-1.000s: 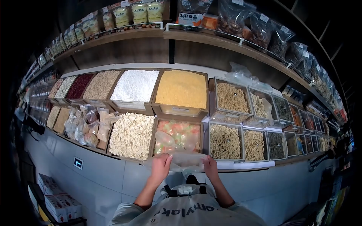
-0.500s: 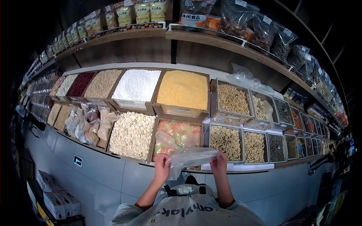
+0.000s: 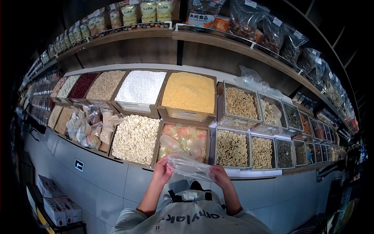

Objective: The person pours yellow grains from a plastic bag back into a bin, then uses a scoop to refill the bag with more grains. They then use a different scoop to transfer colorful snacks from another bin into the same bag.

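Observation:
A clear plastic bag (image 3: 191, 167) is stretched between my two hands in front of my body. My left hand (image 3: 162, 170) pinches its left end, and my right hand (image 3: 220, 176) grips the right end. Just beyond the bag lies a bin of pink, orange and green pieces (image 3: 196, 136), with a clear plastic scoop (image 3: 170, 143) resting on top. To the left of that sits a bin of pale flat flakes (image 3: 136, 138). Peanuts in the shell fill a clear bin (image 3: 233, 146) to the right.
Behind stand bins of yellow grain (image 3: 189, 93), white grain (image 3: 142, 87) and dark red beans (image 3: 82, 86). Small filled bags (image 3: 87, 126) lie at the left. A wooden shelf (image 3: 128, 34) carries packaged goods above. White boxes (image 3: 58, 208) stand at lower left.
Both hands have shifted slightly left, and the right one has come lower and closer to the left. The bag now slants down to the right and looks more bunched.

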`<action>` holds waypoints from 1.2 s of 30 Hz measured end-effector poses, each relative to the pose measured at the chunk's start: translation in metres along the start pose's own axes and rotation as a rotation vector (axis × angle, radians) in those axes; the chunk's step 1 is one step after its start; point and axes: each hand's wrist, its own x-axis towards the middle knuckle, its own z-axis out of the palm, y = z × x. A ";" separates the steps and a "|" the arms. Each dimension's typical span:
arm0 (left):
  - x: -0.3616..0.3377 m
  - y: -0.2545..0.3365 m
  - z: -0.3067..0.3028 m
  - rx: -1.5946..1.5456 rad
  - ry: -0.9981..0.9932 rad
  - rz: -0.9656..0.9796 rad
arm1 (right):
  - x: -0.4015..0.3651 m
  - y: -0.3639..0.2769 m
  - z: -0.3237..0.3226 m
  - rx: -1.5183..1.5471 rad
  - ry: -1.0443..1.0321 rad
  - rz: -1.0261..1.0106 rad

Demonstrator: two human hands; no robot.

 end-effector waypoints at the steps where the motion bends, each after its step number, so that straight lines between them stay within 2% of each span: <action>1: 0.001 0.003 -0.003 -0.030 -0.062 -0.049 | -0.003 -0.009 0.006 0.199 0.044 0.035; 2: 0.000 0.008 -0.007 -0.030 -0.062 -0.050 | -0.005 -0.013 0.010 0.398 0.088 0.069; 3: -0.002 0.015 -0.008 0.173 -0.155 -0.065 | -0.004 -0.011 0.006 0.398 0.090 0.069; 4: -0.004 0.019 -0.007 0.375 -0.246 -0.079 | -0.001 -0.009 -0.001 0.552 0.111 0.055; 5: -0.006 0.022 -0.006 0.375 -0.245 -0.080 | 0.000 -0.008 -0.006 0.706 0.132 0.042; 7: -0.018 0.032 0.008 1.051 -0.383 -0.038 | -0.004 -0.016 -0.004 0.792 0.152 0.017; 8: -0.021 0.036 0.012 1.051 -0.382 -0.039 | -0.005 -0.019 -0.005 0.878 0.170 -0.008; 9: -0.023 0.041 0.014 1.130 -0.466 -0.153 | -0.003 -0.014 -0.015 0.878 0.170 -0.008; 10: -0.024 0.043 0.015 1.207 -0.550 -0.269 | 0.001 -0.008 -0.028 0.897 0.043 0.022; 11: -0.024 0.041 0.014 1.206 -0.549 -0.269 | 0.005 -0.001 -0.039 0.914 -0.086 0.051; 12: -0.025 0.039 0.014 1.122 -0.601 -0.181 | 0.004 -0.005 -0.037 0.914 -0.086 0.051; 13: -0.025 0.037 0.014 1.038 -0.652 -0.095 | 0.003 -0.010 -0.035 0.859 -0.035 0.057; 14: -0.025 0.036 0.016 1.039 -0.654 -0.096 | 0.000 -0.015 -0.033 0.803 0.017 0.063; 15: -0.028 0.037 0.020 1.012 -0.574 -0.042 | -0.005 -0.022 -0.030 0.804 0.017 0.062; 17: -0.029 0.035 0.027 0.983 -0.492 0.013 | -0.013 -0.034 -0.025 0.512 0.098 -0.027; 19: -0.029 0.029 0.032 1.233 -0.436 0.223 | -0.010 -0.031 -0.027 0.402 0.061 -0.044; 20: -0.026 0.025 0.029 1.231 -0.433 0.221 | -0.009 -0.029 -0.028 0.293 0.028 -0.064; 22: -0.011 0.012 0.017 1.184 -0.186 0.336 | -0.015 -0.041 -0.009 0.203 0.002 -0.099; 24: -0.003 0.005 0.015 1.156 -0.129 0.384 | -0.017 -0.046 0.009 0.114 -0.021 -0.128; 26: -0.004 0.002 0.019 1.109 -0.034 0.447 | -0.016 -0.042 0.021 -0.642 0.081 -0.352; 27: -0.004 0.002 0.019 1.109 -0.029 0.438 | -0.011 -0.031 0.019 -0.641 0.081 -0.343; 29: -0.004 0.003 0.021 1.166 -0.045 0.461 | 0.005 -0.009 0.008 -0.895 0.227 -0.373; 30: -0.005 0.004 0.023 1.164 -0.044 0.458 | 0.005 -0.010 0.011 -0.896 0.227 -0.370; 32: -0.012 0.007 0.028 1.382 -0.149 0.358 | 0.005 -0.013 0.016 -0.709 0.522 -0.190; 33: -0.016 0.009 0.030 1.383 -0.147 0.357 | 0.006 -0.010 0.009 -0.708 0.520 -0.188; 35: -0.023 0.011 0.033 1.612 -0.204 0.456 | 0.010 0.002 -0.022 -0.908 0.603 -0.447; 36: -0.022 0.008 0.030 1.613 -0.204 0.457 | 0.012 0.001 -0.027 -0.575 0.502 -0.326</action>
